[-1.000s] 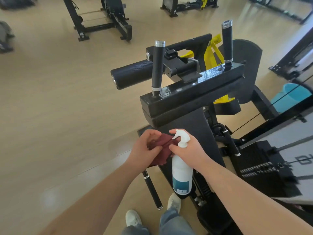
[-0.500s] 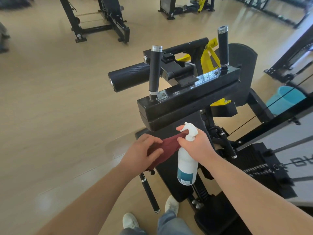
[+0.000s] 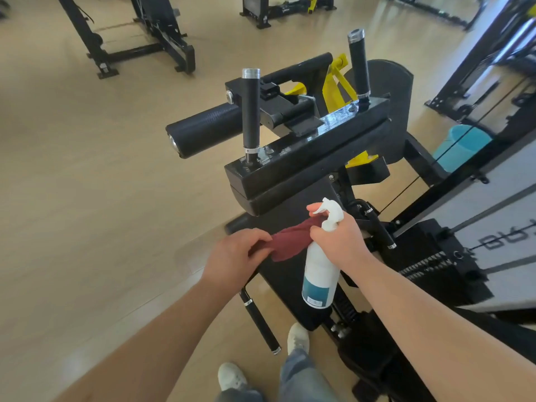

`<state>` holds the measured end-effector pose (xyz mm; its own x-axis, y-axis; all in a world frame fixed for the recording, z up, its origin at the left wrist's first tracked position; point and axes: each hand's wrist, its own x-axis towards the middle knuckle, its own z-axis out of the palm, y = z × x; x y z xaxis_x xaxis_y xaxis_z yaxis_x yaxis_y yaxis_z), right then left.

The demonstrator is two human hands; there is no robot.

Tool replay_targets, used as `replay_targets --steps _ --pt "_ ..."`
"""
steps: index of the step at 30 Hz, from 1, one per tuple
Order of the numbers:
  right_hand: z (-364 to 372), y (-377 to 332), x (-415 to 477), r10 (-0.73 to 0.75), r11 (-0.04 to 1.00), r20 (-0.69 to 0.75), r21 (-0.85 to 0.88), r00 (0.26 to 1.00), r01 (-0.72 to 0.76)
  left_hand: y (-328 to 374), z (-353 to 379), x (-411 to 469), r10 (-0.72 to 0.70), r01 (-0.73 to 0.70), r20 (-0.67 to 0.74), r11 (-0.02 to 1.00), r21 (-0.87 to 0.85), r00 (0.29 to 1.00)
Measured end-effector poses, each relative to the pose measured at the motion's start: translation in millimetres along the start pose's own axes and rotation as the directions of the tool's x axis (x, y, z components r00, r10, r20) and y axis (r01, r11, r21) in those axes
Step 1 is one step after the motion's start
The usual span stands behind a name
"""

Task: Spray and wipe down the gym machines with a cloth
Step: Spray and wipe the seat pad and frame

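a maroon cloth is being pinched by the curled left hand, white spray bottle being gripped in the right hand, over a black gym machine on wood floor.

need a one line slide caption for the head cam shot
Left hand and right hand stretch a maroon cloth, spray bottle in the right, beside a black gym machine.
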<state>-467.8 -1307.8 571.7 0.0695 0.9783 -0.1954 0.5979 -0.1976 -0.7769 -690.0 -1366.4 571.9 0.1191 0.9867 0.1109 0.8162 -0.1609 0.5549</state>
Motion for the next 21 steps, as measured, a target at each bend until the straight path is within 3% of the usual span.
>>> replay_targets --steps 3,7,10,12,16,21 --pt "-4 4 -5 -0.001 1.000 -0.011 0.017 1.000 0.001 -3 8 2 0.035 -0.036 -0.044 0.999 -0.026 0.998" --pt "-10 7 -4 0.011 0.999 -0.015 0.048 1.000 -0.010 1 15 4 -0.112 0.104 -0.063 0.986 -0.128 0.992" --pt "-15 10 1 -0.092 0.996 0.037 -0.001 0.995 0.092 13 15 8 -0.211 0.200 -0.057 0.968 -0.150 0.976" --pt "-17 9 8 -0.118 0.993 0.070 0.016 0.991 0.117 22 17 11 -0.336 0.311 -0.072 0.921 -0.236 0.939" --pt "-21 4 21 -0.129 0.989 0.107 0.088 0.986 0.120 45 22 16 -0.556 0.424 -0.070 0.703 -0.571 0.828" --pt "-23 -6 27 -0.201 0.979 0.294 0.086 0.934 0.184 67 21 14 -0.535 0.340 -0.101 0.660 -0.669 0.839"
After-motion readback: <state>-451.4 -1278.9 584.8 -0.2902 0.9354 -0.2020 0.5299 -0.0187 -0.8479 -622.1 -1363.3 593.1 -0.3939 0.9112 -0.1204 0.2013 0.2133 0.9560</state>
